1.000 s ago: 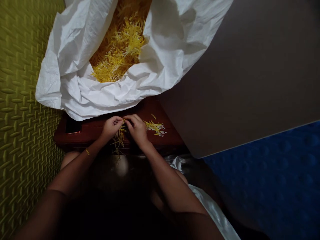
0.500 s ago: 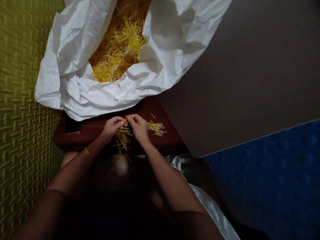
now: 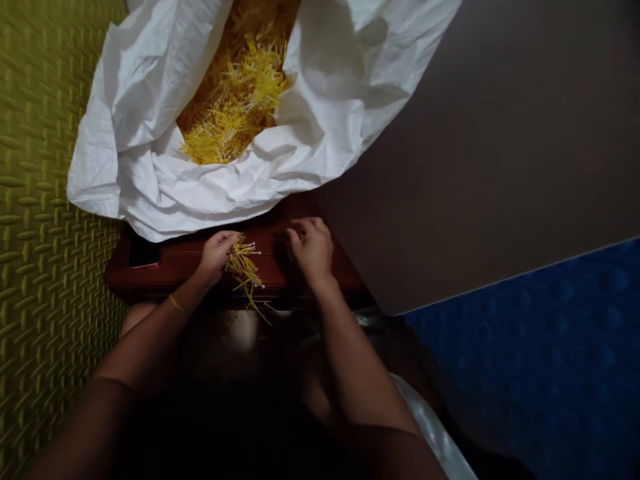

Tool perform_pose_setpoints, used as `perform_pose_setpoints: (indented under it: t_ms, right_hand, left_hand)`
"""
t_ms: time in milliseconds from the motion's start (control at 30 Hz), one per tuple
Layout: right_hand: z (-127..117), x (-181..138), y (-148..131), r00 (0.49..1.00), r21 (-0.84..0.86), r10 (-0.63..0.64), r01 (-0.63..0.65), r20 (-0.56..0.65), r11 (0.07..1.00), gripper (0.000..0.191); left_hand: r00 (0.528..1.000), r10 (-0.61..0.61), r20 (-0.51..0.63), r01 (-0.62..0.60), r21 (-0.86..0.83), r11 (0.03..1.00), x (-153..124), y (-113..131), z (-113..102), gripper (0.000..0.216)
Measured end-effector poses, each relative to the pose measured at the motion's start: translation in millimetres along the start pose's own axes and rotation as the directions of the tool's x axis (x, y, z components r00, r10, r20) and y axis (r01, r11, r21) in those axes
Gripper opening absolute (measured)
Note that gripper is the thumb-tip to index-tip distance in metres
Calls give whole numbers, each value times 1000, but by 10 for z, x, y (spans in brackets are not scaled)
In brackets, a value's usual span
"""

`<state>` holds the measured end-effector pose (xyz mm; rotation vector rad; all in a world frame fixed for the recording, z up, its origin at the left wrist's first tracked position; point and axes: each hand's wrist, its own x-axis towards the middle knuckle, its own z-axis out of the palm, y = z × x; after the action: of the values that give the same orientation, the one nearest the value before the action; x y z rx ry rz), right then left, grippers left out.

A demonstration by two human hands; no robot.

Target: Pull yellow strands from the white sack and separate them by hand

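My left hand is closed around a small bundle of thin yellow strands with white tips, held over a dark red wooden stool. My right hand rests on the right side of the stool with its fingers bent down over the spot where a small pile of strands lay; what is under the fingers is hidden. A large white sack lies open just beyond the stool, filled with many more yellow strands.
A yellow-green embossed foam mat covers the floor on the left. A brown board slants across the right, with a blue dimpled mat below it. White cloth lies by my right knee.
My right hand left the bundle and moved right, onto the small pile on the stool. My left hand keeps the bundle, now fanned out to the right.
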<state>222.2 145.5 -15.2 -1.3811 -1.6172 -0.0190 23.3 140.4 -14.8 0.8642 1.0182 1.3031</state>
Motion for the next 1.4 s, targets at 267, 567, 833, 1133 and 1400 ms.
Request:
perform_pose_setpoints:
  t_ms: [267,567,833,1133,1400]
  right_hand:
    - [218,-235,-659,916,160,-303,268,263,950,16]
    - [294,-243,-562,972,271,-152,99,181,958,14]
    - [286,-215,-526,982,340,-119,63,147,938,14]
    - [289,-189,-494,956,365,-215,132,197,922,13]
    - [299,-193,-486,960,352,-256,201,117,914,9]
  left_hand:
    - [999,43,-22,-44,-27,999,13,-44,3,22]
    - [997,31,73,-28,-33,999,-42,30,-3,21]
    - [997,30,69,-29,-12,1000,-75,35,34,17]
    - [984,142,106,-149,61,987,-45,17,26,20]
    - [987,-39,153,50,-64,997,-77,-2,51,19]
